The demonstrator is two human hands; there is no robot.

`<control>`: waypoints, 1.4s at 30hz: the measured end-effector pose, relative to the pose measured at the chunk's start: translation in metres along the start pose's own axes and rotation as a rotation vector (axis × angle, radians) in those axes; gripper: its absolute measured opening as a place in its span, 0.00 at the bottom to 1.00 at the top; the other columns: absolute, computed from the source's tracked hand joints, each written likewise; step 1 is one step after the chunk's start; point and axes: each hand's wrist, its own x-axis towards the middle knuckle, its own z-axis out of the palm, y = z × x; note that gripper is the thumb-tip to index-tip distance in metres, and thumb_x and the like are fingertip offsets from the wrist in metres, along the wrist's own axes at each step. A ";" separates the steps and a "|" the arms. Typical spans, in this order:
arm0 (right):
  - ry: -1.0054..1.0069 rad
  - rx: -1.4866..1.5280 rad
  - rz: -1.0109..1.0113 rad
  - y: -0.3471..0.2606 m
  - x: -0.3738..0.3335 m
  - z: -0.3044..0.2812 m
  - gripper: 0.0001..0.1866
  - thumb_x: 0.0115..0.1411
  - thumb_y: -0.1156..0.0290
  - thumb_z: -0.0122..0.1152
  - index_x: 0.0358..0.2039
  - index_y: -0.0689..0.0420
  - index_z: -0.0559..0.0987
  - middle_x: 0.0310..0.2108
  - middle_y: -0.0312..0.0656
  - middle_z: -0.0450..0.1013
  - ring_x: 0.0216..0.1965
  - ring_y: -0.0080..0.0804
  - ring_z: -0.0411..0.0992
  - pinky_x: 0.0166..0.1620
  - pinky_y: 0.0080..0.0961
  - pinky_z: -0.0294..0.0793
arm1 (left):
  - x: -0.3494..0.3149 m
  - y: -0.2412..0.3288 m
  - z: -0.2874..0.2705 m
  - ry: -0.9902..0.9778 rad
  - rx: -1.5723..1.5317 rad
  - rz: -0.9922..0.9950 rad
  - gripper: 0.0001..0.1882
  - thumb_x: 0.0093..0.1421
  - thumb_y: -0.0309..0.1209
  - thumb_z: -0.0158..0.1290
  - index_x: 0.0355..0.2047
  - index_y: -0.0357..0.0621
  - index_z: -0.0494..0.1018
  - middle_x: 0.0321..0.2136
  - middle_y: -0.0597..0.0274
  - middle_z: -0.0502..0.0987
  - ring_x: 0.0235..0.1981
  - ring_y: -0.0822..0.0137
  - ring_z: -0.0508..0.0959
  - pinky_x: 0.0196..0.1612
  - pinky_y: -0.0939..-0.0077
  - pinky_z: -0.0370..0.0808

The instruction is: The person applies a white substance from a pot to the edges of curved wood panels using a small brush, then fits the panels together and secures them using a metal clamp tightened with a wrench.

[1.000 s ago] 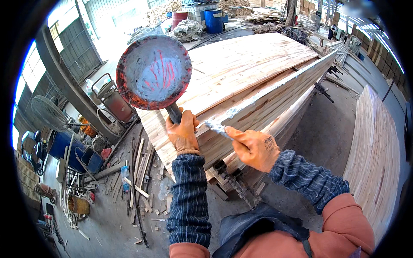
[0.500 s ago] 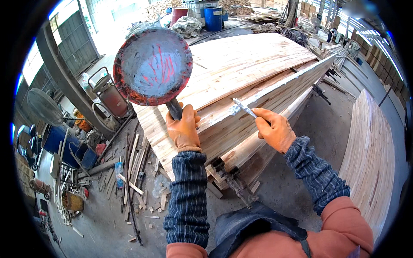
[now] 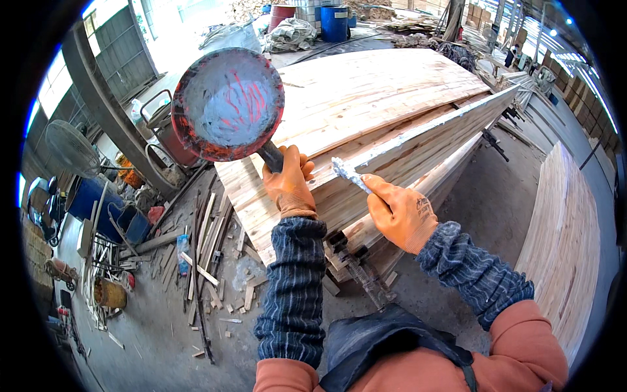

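My left hand (image 3: 288, 186), in an orange glove, grips the dark handle of a round red-and-black frying pan (image 3: 225, 108). Whitish-grey paste coats the pan's inside, with red streaks showing through. In my gloved right hand (image 3: 401, 215) is a small brush-like stick (image 3: 349, 174), its tip thick with white paste. That tip is at the near end of a wooden panel (image 3: 424, 147) standing on edge; whether it touches the wood I cannot tell. White paste lies in patches along the panel's top edge. Left of it, a broad light wooden panel (image 3: 385, 81) lies flat.
A metal clamp (image 3: 362, 271) sticks out below the panels' near end. Wood offcuts (image 3: 209, 261) litter the floor at left, near a steel post (image 3: 117, 111) and a fan (image 3: 70, 147). Another long panel (image 3: 562, 242) lies at right. Blue barrel (image 3: 334, 23) stands far back.
My right hand has drawn the pasty stick left and nearer along the panel's edge. My left hand still holds the pan, now tilted slightly differently. The whole view has shifted a little.
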 end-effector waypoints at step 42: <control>0.008 -0.258 -0.518 0.000 0.014 -0.022 0.21 0.66 0.65 0.56 0.59 0.46 0.73 0.19 0.43 0.72 0.19 0.37 0.74 0.21 0.35 0.76 | 0.001 -0.029 -0.013 0.183 -0.135 0.051 0.25 0.58 0.31 0.59 0.52 0.35 0.65 0.31 0.58 0.76 0.25 0.68 0.77 0.31 0.74 0.79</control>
